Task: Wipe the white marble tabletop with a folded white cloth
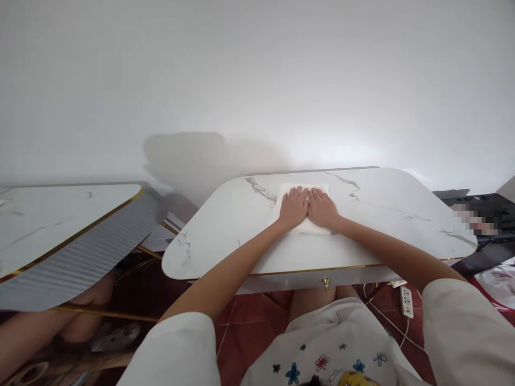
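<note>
Both my hands rest palm down, side by side, on a white cloth or paper square [311, 228] near the middle of a white marble-patterned table [225, 225]. My left hand [293, 208] lies flat on the left half of the square, its fingers stretched away from me. On the right half, my right hand [321, 208] also lies flat, its thumb side against my left hand. The square's edges show around both hands. Whether it is folded cloth or stacked paper I cannot tell.
A white wall [257, 80] rises behind the table. To the left stands a second marble-patterned table [80, 214], with another person's leg [52, 327] beneath it. A drawer knob [326, 283] faces me. On the red floor [245, 327] lies a power strip [406, 302] with cables. Black furniture [462, 201] stands at right.
</note>
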`<state>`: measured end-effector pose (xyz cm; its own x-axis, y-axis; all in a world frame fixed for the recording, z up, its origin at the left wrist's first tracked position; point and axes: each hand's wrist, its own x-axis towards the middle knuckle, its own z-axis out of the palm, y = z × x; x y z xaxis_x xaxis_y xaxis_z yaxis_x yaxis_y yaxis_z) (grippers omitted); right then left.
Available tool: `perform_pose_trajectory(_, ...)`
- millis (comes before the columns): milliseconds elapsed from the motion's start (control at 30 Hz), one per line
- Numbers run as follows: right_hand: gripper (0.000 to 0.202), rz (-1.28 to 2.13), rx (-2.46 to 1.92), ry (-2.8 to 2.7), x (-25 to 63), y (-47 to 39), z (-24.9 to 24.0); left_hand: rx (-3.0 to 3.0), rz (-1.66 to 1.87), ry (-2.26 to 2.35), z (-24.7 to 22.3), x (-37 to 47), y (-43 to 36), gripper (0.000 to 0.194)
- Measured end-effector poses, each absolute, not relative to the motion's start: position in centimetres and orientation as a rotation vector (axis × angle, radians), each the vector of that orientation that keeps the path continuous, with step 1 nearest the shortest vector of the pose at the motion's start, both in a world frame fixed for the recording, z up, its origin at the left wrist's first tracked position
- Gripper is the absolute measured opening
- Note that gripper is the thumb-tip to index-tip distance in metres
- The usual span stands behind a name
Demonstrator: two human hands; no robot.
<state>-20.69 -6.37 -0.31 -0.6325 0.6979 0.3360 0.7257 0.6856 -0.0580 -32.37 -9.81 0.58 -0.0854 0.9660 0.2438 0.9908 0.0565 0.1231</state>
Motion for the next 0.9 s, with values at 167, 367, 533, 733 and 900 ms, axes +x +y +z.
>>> perform_pose_trajectory(167,0.053,-0.090,-1.174,-2.591,-21.8,-3.3,0.1,-2.073,-0.426,-2.187,0.4,-33.6,-6.4,0.051)
perform_pose_trajectory(367,0.055,-0.081,-1.214,-2.591,-23.2,-0.4,0.0,-2.079,-0.468,-2.156,0.2,-35.0,-3.5,0.050)
perform_pose_trajectory(533,0.055,-0.083,-1.198,-2.620,-24.3,2.0,0.1,-2.043,-0.517,-2.197,0.1,-35.9,-1.5,0.051)
perform_pose_trajectory(733,0.055,-0.097,-1.197,-2.609,-25.4,4.1,0.3,-2.018,-0.520,-2.223,0.3,-36.7,0.7,0.051)
perform_pose_trajectory(900,0.055,-0.066,-1.193,-2.611,-26.2,5.5,0.4,-2.013,-0.516,-2.221,0.2,-37.4,2.1,0.051)
